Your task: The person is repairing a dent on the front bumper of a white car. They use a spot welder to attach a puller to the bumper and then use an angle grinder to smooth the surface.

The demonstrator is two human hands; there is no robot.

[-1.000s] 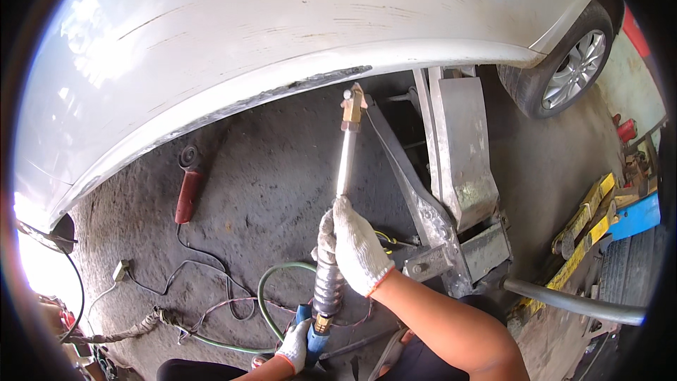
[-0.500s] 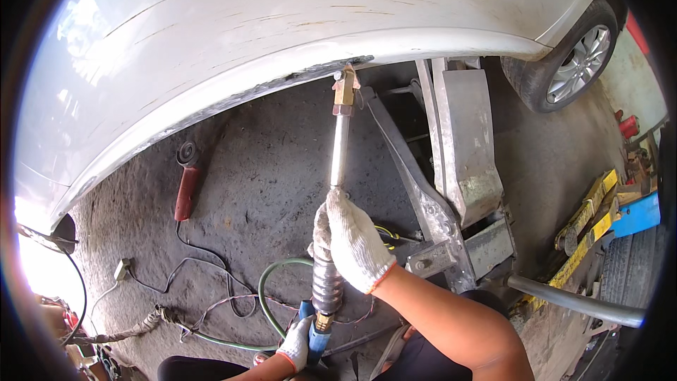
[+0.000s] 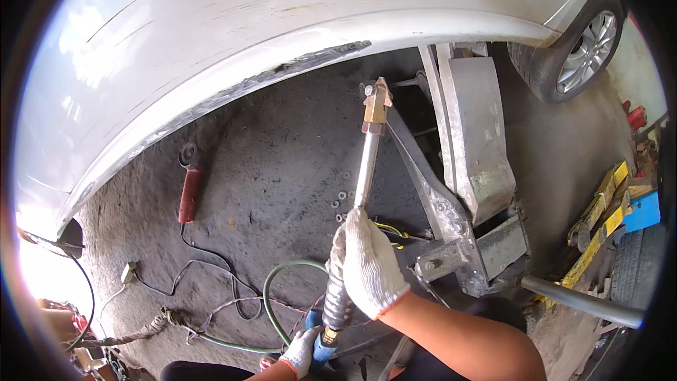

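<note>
Both my hands wear white knitted gloves and grip a slide-hammer dent puller [image 3: 367,166], which points away from me over the floor. My right hand [image 3: 370,268] is wrapped round it where the bright metal shaft meets the ribbed sliding weight. Lower down, my left hand [image 3: 302,353] closes on the blue handle [image 3: 323,349]. The puller's brass-coloured tip [image 3: 376,102] stands apart from the white car's sill [image 3: 233,92], below and right of its bare, grey, roughened strip [image 3: 303,61]. Fine scratches run along the door panel above.
A red angle grinder [image 3: 189,194] lies on the floor to the left, its cord trailing. A green hose [image 3: 271,286] curls beside my left hand. Several small washers [image 3: 341,196] lie near the shaft. A heavy metal frame [image 3: 483,134] stands right, near the car wheel [image 3: 585,53] and yellow metal bars [image 3: 599,219].
The puller's tip has come away from the sill and moved right and toward me. Both hands have shifted slightly right with the tool, still gripping it. Washers on the floor now show.
</note>
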